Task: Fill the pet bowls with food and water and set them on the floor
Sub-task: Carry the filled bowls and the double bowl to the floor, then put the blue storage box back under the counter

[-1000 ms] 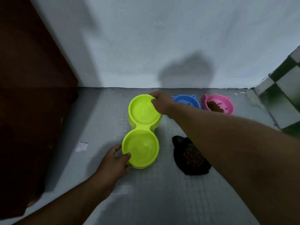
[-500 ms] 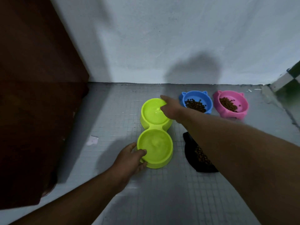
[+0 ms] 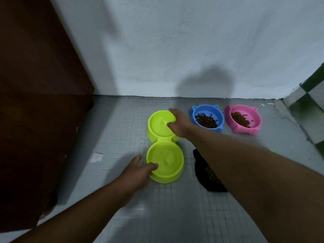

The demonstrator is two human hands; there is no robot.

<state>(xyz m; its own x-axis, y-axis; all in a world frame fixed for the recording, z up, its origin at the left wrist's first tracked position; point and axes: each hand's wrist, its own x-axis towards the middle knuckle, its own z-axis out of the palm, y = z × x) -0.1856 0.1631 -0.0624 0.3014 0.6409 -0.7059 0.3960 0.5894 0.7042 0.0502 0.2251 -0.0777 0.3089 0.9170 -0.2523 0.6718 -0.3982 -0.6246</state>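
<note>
Double bowl [image 3: 164, 160] noted on the floor [image 3: 122, 128], long axis near to far. Near rim pinched by left hand [image 3: 138, 172]; far rim spanned by right hand [image 3: 178, 123], hold unconfirmed.

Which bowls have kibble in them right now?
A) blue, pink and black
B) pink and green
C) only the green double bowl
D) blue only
A: brown kibble lies in the blue bowl, the pink bowl and the black bowl, which is half hidden behind the right forearm; the green double bowl shows no kibble in either compartment.
</note>
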